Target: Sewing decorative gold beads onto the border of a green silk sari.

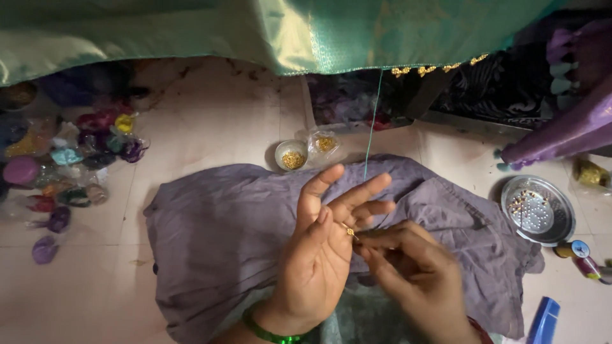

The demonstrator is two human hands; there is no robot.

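Observation:
My left hand is palm up with fingers spread; a small gold bead rests on its fingers. My right hand pinches at that bead with thumb and forefinger, apparently on a thin needle. A green thread runs up from my hands to the edge of a green silk cloth hung across the top, which carries a row of gold beads on its hem. A green bangle is on my left wrist. A purple-grey cloth lies spread under both hands.
A small bowl of gold beads and a bag of beads sit beyond the cloth. A steel plate with beads lies at right, thread spools near it. Packets of coloured thread pile at left. A blue bottle is bottom right.

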